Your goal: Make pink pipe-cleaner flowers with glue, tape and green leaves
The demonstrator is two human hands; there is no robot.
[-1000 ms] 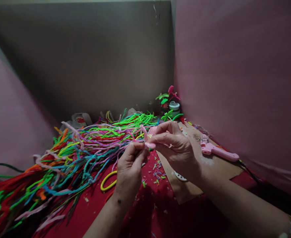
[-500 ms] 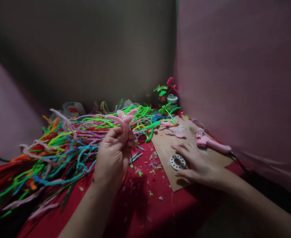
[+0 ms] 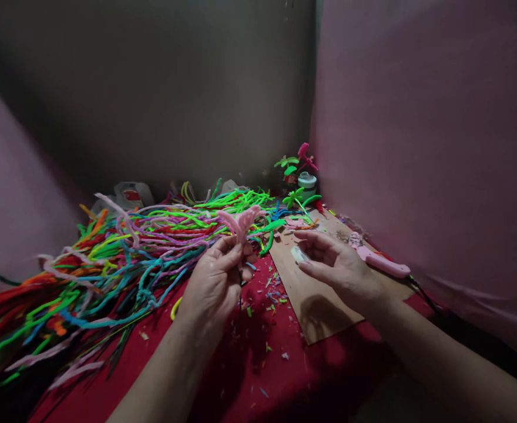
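My left hand (image 3: 217,282) is closed around the stem of a pink pipe-cleaner flower (image 3: 242,222), held upright above the red cloth (image 3: 258,364). My right hand (image 3: 340,267) is raised over the brown cardboard sheet (image 3: 311,294) and grips a small white spool (image 3: 299,254) between thumb and fingers. The two hands are a short gap apart, the spool close to the flower's right side.
A big heap of coloured pipe cleaners (image 3: 108,258) covers the left and back. A pink glue gun (image 3: 379,261) lies on the cardboard's right edge. Green pipe-cleaner plants (image 3: 296,170) and a small jar (image 3: 306,181) stand in the corner. Cut scraps (image 3: 276,294) dot the cloth.
My right hand let go of the flower, reached down to the white spool on the cardboard, and has lifted it toward the flower. My left hand alone keeps the flower.
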